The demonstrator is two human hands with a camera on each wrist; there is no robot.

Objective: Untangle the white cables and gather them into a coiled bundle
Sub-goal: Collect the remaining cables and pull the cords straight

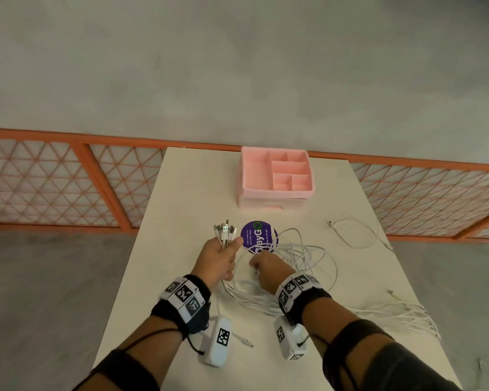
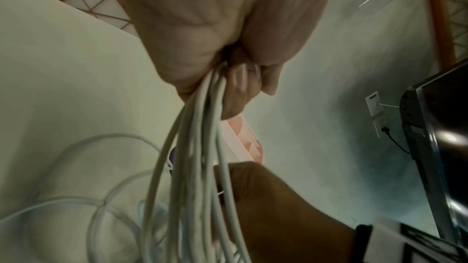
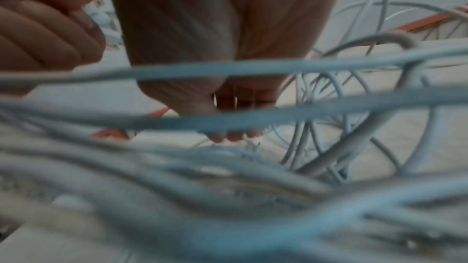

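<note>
Several white cables (image 1: 302, 258) lie tangled on the cream table (image 1: 181, 193), just right of centre. My left hand (image 1: 229, 245) grips a bunch of cable ends, and their connectors (image 1: 225, 231) stick up above the fist. In the left wrist view that hand (image 2: 235, 75) is curled round several strands (image 2: 197, 147) that hang down to the table. My right hand (image 1: 255, 268) reaches down into the tangle beside the left hand. Seen from the right wrist, its fingers (image 3: 233, 136) point straight down, tips just above a small connector (image 3: 250, 144), with blurred strands in front.
A pink compartment organiser (image 1: 275, 176) stands at the table's far end. A round purple sticker (image 1: 259, 237) lies under the cables. One loose cable (image 1: 353, 230) curves at the right, more strands (image 1: 407, 309) trail off the right edge, and a connector (image 1: 246, 342) lies near me.
</note>
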